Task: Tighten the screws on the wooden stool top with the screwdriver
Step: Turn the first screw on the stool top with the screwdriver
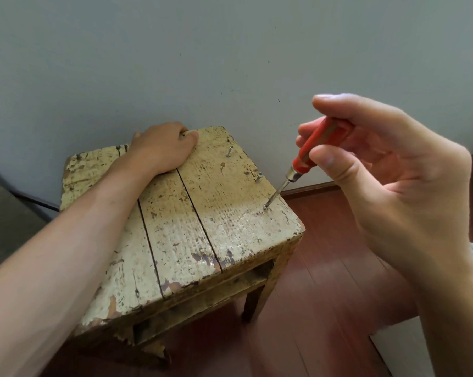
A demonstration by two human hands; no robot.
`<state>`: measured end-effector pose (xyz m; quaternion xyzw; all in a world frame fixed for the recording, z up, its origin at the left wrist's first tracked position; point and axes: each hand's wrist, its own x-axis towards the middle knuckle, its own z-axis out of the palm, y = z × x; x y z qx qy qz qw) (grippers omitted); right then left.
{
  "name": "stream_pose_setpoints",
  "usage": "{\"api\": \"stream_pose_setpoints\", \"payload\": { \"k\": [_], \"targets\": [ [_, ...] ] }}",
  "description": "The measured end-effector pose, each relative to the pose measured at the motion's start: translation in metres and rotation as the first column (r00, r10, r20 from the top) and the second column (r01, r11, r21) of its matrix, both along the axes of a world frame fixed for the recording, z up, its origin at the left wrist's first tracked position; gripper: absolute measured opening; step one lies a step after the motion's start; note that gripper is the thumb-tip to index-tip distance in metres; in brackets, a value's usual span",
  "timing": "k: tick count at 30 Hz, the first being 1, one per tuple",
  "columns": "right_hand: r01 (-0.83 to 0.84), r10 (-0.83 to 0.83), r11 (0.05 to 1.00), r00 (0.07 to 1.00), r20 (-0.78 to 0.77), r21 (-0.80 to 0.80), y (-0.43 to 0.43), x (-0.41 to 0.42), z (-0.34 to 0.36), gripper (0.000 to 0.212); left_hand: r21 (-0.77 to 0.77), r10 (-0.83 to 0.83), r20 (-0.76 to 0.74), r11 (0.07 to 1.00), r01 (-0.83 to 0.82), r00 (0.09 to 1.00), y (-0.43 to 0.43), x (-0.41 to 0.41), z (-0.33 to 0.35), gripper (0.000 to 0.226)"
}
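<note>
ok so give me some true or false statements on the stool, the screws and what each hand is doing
1. The right hand holds the red-handled screwdriver. True.
2. The screwdriver's tip sits on the middle plank. False: it meets a screw in the right-hand plank of the cream-painted wooden stool top, near its edge.
3. The left hand holds the stool top at its far edge. True.
4. Every screw is driven flush. False: two screws stand proud farther along the same plank.
5. The stool stands on carpet. False: it stands on a reddish-brown wooden floor.
</note>
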<state>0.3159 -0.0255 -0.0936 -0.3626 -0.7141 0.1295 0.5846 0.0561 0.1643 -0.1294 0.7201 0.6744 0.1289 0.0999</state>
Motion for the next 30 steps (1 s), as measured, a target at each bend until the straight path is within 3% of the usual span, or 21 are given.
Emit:
{"api": "stream_pose_setpoints", "payload": {
  "k": [11, 17, 21, 30],
  "targets": [
    [0.143, -0.145, 0.986, 0.989, 0.022, 0.084, 0.0, -0.012, -0.002, 0.032, 0.0, -0.013, -0.005, 1.0, 0.013, 1.0, 0.001, 0.0, 0.0, 0.053],
    [-0.037, 0.042, 0.999, 0.992, 0.118, -0.037, -0.006, 0.004, 0.005, 0.035, -0.001, -0.021, -0.001, 1.0, 0.021, 1.0, 0.0, -0.002, 0.0, 0.054],
    [-0.095, 0.103, 0.992, 0.99, 0.094, -0.085, -0.009, 0.006, 0.011, 0.037, 0.0, -0.025, 0.008, 1.0, 0.025, 1.0, 0.001, -0.002, -0.001, 0.054],
    [0.118, -0.12, 0.992, 0.992, 0.036, 0.055, -0.002, 0.0, 0.005, 0.03, 0.003, -0.017, -0.013, 1.0, 0.017, 1.0, 0.001, -0.002, -0.001, 0.056]
  ]
}}
